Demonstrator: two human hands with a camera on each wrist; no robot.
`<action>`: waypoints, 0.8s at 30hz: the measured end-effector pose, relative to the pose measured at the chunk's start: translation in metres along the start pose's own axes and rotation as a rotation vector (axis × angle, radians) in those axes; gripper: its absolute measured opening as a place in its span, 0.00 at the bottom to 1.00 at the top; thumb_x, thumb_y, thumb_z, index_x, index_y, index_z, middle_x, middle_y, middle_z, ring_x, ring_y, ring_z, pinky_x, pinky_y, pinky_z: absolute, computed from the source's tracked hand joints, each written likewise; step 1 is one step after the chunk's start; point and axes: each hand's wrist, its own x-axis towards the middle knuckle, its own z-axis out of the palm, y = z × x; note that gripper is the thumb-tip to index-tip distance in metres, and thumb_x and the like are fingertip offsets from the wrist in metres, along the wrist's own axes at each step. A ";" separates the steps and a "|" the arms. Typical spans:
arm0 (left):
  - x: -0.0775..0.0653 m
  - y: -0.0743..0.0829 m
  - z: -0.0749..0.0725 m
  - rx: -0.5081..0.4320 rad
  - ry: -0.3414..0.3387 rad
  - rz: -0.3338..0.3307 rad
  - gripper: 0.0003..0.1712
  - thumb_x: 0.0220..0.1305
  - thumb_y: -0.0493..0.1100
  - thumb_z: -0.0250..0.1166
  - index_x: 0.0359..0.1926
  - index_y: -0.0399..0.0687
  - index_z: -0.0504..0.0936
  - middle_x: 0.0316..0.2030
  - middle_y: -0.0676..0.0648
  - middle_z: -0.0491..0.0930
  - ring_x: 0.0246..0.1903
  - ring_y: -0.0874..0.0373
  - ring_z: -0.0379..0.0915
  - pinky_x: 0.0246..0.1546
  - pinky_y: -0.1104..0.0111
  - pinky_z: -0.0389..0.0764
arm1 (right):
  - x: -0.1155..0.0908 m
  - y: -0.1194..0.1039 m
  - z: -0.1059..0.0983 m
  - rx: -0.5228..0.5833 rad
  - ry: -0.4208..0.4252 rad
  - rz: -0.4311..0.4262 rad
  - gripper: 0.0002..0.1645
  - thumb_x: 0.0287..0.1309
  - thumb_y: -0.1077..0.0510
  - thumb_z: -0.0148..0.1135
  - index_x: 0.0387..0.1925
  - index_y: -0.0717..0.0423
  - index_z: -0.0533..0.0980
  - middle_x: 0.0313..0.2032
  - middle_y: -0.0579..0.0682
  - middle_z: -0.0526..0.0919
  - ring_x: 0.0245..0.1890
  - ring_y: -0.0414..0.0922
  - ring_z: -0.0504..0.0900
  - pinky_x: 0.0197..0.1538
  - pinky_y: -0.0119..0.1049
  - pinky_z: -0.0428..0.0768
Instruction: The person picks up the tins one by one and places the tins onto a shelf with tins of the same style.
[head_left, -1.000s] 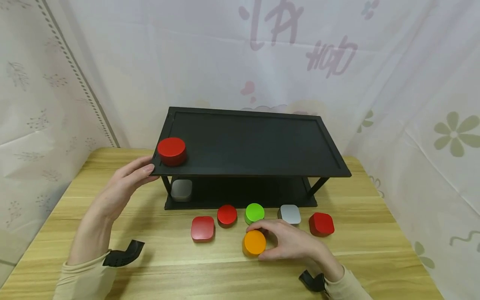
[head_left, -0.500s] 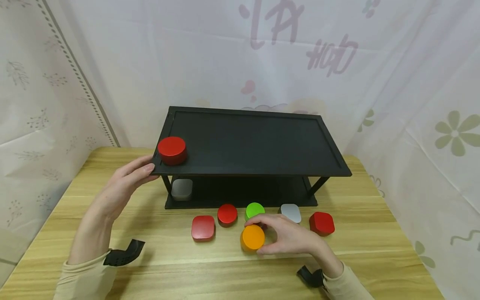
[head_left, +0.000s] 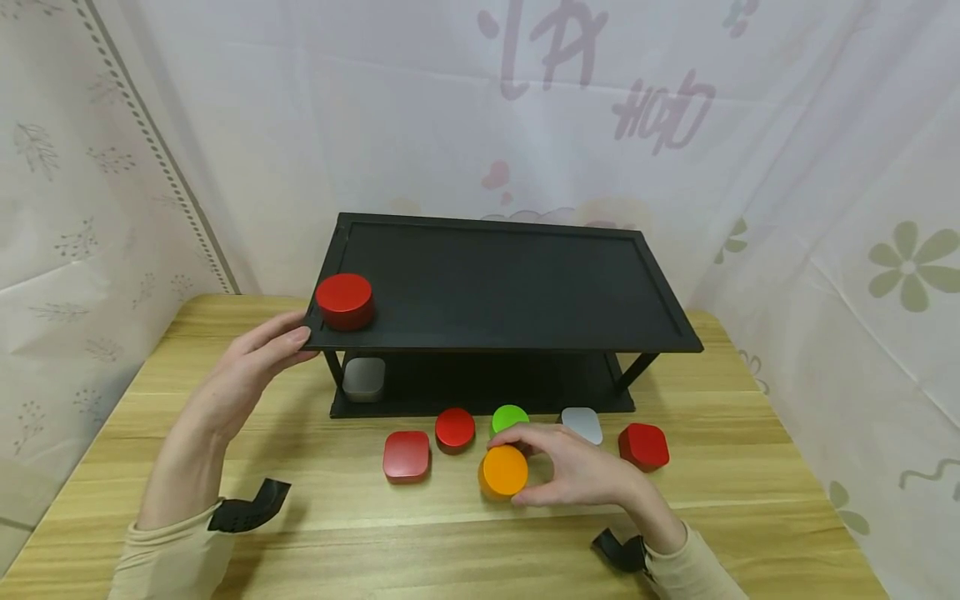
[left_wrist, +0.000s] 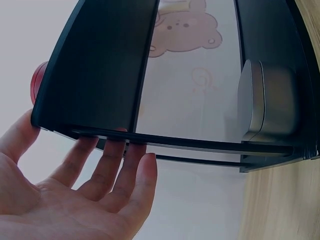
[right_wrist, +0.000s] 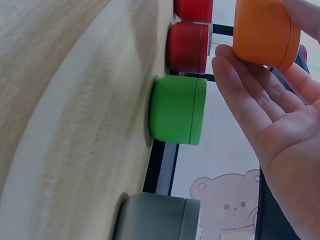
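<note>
My right hand (head_left: 573,467) holds a round orange lidded tin (head_left: 504,471) between thumb and fingers. In the right wrist view the orange tin (right_wrist: 262,32) is off the wood, higher than the green tin (right_wrist: 177,110). My left hand (head_left: 243,371) grips the front left corner of a black two-tier shelf (head_left: 495,287). Its thumb lies at the edge, and its fingers (left_wrist: 107,170) reach to the side bar in the left wrist view. A red round tin (head_left: 345,302) sits on the top tier at the left. Below it, a grey square tin (head_left: 364,380) stands on the lower tier.
On the wooden table (head_left: 360,550), before the shelf, stand a red square tin (head_left: 407,457), a small red round tin (head_left: 454,430), a silver square tin (head_left: 582,425) and another red square tin (head_left: 643,447). A patterned cloth (head_left: 420,125) hangs behind.
My right hand has raised the orange tin and moved it slightly left and toward the shelf. My left hand keeps its place on the shelf.
</note>
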 end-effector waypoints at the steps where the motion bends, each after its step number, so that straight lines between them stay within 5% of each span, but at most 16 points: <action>1: 0.000 0.000 0.000 0.000 0.000 0.002 0.25 0.71 0.44 0.51 0.66 0.45 0.66 0.55 0.57 0.74 0.50 0.68 0.76 0.54 0.81 0.67 | 0.000 -0.001 0.000 -0.001 0.006 -0.005 0.34 0.50 0.48 0.69 0.59 0.37 0.67 0.55 0.35 0.75 0.49 0.34 0.76 0.55 0.30 0.77; 7: 0.001 0.000 0.001 0.010 0.005 0.007 0.24 0.71 0.44 0.51 0.66 0.46 0.66 0.55 0.58 0.74 0.50 0.69 0.75 0.54 0.81 0.69 | 0.002 -0.020 -0.007 0.002 0.047 -0.038 0.34 0.48 0.58 0.71 0.58 0.48 0.69 0.53 0.42 0.77 0.48 0.37 0.76 0.53 0.32 0.79; 14: 0.001 0.000 0.002 0.003 0.024 0.010 0.22 0.70 0.42 0.51 0.64 0.45 0.69 0.53 0.58 0.77 0.49 0.68 0.76 0.54 0.79 0.70 | 0.004 -0.012 -0.008 0.009 0.071 -0.053 0.33 0.51 0.47 0.68 0.59 0.37 0.67 0.55 0.34 0.74 0.53 0.35 0.74 0.53 0.33 0.79; 24: 0.001 -0.001 0.002 0.013 0.019 0.016 0.22 0.70 0.43 0.51 0.63 0.45 0.69 0.53 0.57 0.77 0.50 0.67 0.75 0.54 0.79 0.70 | 0.012 -0.023 -0.012 0.010 0.137 -0.111 0.32 0.51 0.49 0.69 0.58 0.41 0.69 0.55 0.37 0.76 0.51 0.36 0.75 0.51 0.33 0.79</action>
